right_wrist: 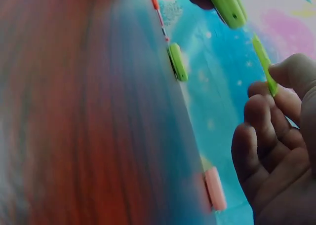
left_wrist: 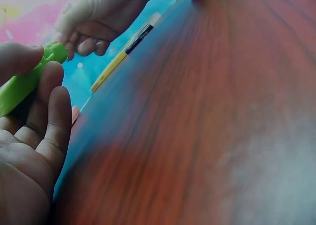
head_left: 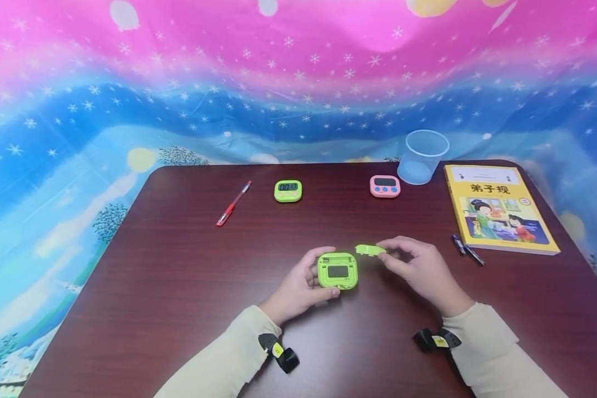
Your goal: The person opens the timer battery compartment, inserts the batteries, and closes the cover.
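Observation:
My left hand point(head_left: 303, 284) grips a green digital timer point(head_left: 348, 281) by its left side, thumb along the near edge. The timer's back faces up, with its battery compartment uncovered along the far edge. Just to the right, my right hand point(head_left: 423, 271) pinches a small green battery cover point(head_left: 370, 250) between thumb and fingertips. In the right wrist view the thin cover point(right_wrist: 264, 64) is held apart from the timer point(right_wrist: 228, 7), a small gap between them. From the left wrist view, the timer point(left_wrist: 22, 87) sits between thumb and fingers, above the tabletop.
Toward the back of the dark table point(head_left: 179, 287) lie a red pen point(head_left: 234, 204), another green timer point(head_left: 288, 191) and a pink timer point(head_left: 385, 187). A clear plastic cup point(head_left: 422, 160) stands beside a yellow book point(head_left: 502, 210). Small dark pen-like items point(head_left: 467, 250) lie by the book.

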A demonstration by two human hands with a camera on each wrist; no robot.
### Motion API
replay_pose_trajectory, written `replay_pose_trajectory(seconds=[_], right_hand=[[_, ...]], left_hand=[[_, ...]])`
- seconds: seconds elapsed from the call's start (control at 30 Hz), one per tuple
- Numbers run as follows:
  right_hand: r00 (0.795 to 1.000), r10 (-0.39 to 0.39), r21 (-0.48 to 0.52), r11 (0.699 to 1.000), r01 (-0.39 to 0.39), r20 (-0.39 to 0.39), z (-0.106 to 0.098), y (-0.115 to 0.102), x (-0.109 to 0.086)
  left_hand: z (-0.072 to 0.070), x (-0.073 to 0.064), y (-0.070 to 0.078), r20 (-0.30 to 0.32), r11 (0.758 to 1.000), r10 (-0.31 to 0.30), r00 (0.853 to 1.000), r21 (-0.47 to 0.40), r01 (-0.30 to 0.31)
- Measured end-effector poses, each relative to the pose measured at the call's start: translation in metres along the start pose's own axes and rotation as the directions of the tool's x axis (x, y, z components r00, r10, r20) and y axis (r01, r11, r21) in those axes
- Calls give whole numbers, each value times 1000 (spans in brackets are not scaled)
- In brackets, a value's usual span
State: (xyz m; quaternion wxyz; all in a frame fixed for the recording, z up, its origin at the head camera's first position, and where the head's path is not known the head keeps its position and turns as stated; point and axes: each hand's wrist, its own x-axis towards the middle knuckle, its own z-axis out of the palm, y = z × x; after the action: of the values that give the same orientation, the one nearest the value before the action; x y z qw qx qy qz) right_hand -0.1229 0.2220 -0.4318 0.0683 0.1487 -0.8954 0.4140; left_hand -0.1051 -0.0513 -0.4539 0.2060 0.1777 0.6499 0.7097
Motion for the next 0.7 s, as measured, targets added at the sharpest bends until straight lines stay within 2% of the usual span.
replay_pose_trajectory(seconds=[0.13,0.23,0.33,0.53,0.63,0.7], right_hand=[[989,133,96,986,-139,58,-5,8,1],[977,188,178,963,-204,102,-8,15,3],[962,229,221,941,-258,150,-15,22,5],[931,274,239,913,-331,243,-29,36,6],[921,287,253,901,-352,262,-33,42,7],[919,295,232,905,-356,261,-35,45,7]], left_hand=[[-2,0,0,0,1000,1,1000,2,-1],[-2,0,1,1,1000,0,1000,5,0],[-2,0,1,2,1000,-2,1000,11,2],[-3,0,0,4,1000,-4,1000,18,4],[-3,0,0,4,1000,-6,1000,22,6],[-3,0,0,5,1000,-7,1000,27,7]])
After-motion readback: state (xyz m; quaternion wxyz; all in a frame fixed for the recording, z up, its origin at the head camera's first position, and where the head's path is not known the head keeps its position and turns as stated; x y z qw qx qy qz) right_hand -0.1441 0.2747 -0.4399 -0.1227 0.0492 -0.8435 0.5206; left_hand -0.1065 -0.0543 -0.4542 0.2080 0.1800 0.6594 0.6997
